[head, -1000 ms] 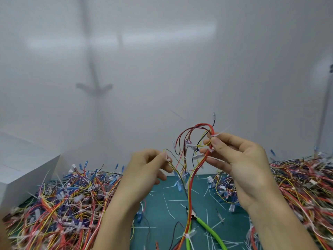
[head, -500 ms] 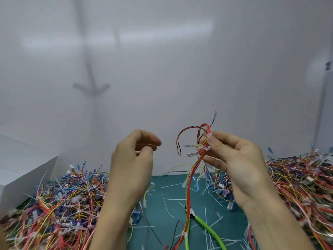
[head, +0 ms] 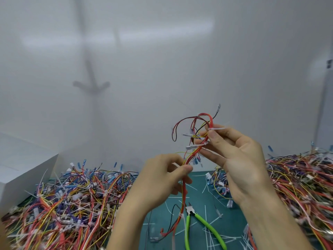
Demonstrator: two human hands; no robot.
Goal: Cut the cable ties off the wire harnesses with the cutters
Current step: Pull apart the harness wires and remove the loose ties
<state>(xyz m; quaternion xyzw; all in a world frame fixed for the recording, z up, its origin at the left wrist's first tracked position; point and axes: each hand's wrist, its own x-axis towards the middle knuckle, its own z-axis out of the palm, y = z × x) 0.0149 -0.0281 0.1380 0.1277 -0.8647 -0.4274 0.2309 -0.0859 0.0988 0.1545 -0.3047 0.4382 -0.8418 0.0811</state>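
A green counter (head: 232, 222) carries a left heap of wires (head: 72, 204) and a right heap of wires (head: 297, 186). Above it, the right hand (head: 239, 159) has its grip closed on the top of a red wire harness (head: 210, 121), beside a white cable tie (head: 216, 129). The left hand (head: 162, 183) pinches the harness lower down. The green-handled cutters (head: 201, 224) lie on the counter beneath, untouched.

The harness (head: 183, 193) is hidden where the left hand (head: 162, 179) grips it; whether it pinches wire or tie there cannot be told. On the cutters (head: 188, 230), both handle ends run off the bottom edge. The left pile (head: 72, 204) and box (head: 21, 174) are cut by the left edge, the right pile (head: 297, 186) by the right edge.
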